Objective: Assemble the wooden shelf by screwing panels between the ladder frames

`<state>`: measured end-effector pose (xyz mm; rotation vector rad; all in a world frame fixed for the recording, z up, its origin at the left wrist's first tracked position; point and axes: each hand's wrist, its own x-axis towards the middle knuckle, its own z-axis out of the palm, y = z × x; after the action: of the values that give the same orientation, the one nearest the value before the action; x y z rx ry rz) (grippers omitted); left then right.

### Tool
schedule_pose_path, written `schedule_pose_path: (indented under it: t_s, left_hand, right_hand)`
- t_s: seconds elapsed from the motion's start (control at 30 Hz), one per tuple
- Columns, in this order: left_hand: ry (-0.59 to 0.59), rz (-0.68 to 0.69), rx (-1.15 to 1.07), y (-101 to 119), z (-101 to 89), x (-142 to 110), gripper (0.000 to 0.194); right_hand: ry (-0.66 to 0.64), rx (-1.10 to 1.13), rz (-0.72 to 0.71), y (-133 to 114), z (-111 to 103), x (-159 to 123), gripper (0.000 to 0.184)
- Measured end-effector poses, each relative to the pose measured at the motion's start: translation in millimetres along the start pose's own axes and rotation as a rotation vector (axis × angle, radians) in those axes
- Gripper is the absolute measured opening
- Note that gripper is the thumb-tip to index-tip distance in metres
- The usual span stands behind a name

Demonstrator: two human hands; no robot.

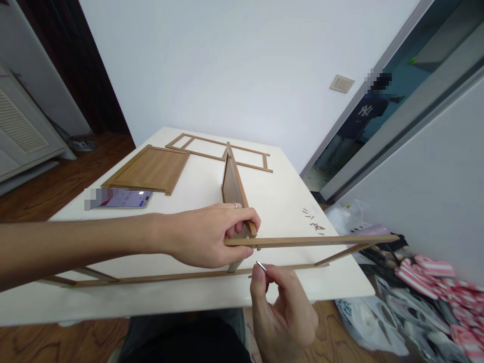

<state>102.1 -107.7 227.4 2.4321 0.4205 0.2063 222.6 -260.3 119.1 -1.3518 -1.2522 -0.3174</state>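
Note:
My left hand [212, 234] is closed around the corner where an upright wooden panel [234, 186] meets the rail of a wooden side frame [302, 242]. The frame stands on its long edge near the front of the table. A small screw [258, 247] sticks out of the rail beside my left fingertips. Just below it, my right hand [283, 307] pinches a thin silver hex key [260, 265] between thumb and forefinger. The tool is apart from the screw, and my fingers hide much of it.
On the white table [196, 201] lie a flat wooden panel [147, 169], a second frame [245, 159], a phone [124, 198] and several loose screws [316, 226]. Bags and striped cloth [427, 277] crowd the floor at right. A person [365, 111] is beyond the doorway.

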Motion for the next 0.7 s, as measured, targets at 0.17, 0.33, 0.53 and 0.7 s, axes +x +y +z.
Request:
schedule_pose_path:
  t_s: [0.17,0.33,0.53,0.7]
  left_hand:
    - [0.018,-0.022,0.012,-0.5,2.7,-2.1,0.021]
    - [0.02,-0.044,-0.027,0.0,4.7,-3.6,0.022]
    - [0.031,-0.031,-0.026,-1.5,6.9,-4.9,0.018]
    - [0.01,-0.036,-0.042,-2.3,7.8,-5.3,0.018]
  right_hand:
    - [-0.017,0.028,0.013,2.9,0.0,0.9,0.013]
    - [-0.079,0.048,0.068,4.3,0.1,4.8,0.017]
    - [-0.117,0.023,0.115,6.6,-3.1,5.2,0.013]
    - [-0.105,0.004,0.064,6.7,-4.2,7.4,0.013]
